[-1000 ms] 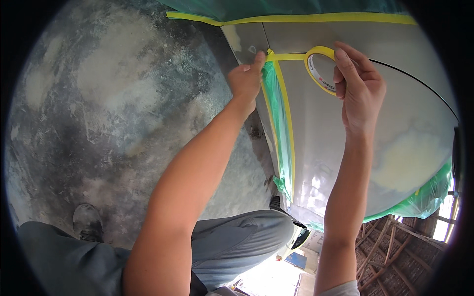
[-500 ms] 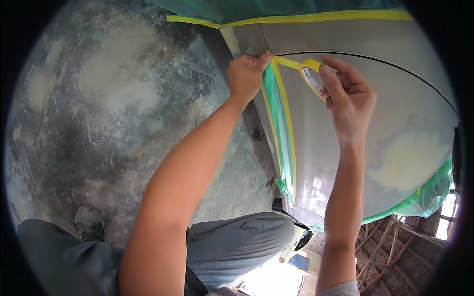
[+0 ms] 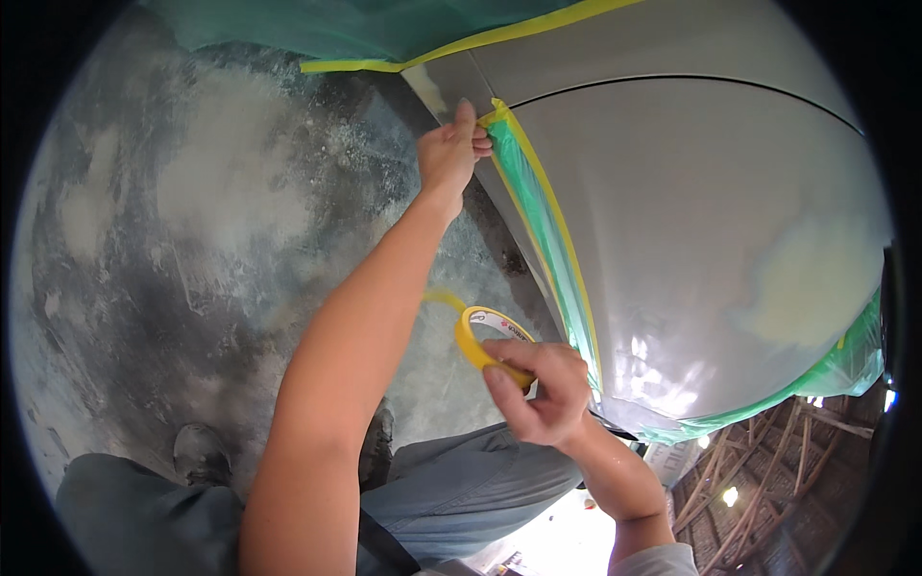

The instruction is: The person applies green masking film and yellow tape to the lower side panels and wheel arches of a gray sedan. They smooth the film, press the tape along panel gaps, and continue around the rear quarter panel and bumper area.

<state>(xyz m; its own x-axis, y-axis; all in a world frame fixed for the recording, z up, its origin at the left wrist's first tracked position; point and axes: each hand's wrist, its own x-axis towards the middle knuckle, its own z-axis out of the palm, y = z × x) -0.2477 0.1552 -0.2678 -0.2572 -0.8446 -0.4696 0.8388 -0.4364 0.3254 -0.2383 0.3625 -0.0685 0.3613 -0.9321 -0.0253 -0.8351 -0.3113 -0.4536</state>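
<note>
My right hand grips a roll of yellow masking tape by its rim, low in front of my raised knee. A short loose tail of tape hangs off the roll toward my left forearm. At the corner of a grey, sanded car panel, my left hand has its fingers curled against the yellow tape strip, thumb pointing up. Below that corner, a narrow band of green masking film runs down the panel's edge, bordered by yellow tape. My left fingertips are partly hidden at the edge.
Green film with a yellow tape border covers the area above the panel. More green film wraps its lower right side. A stained concrete floor lies to the left. Wooden roof poles show at the lower right.
The tape stretched between my hands has parted from the panel corner. My right hand has brought the roll down and left, toward my knee. My left hand has stayed near the corner, its thumb now raised.
</note>
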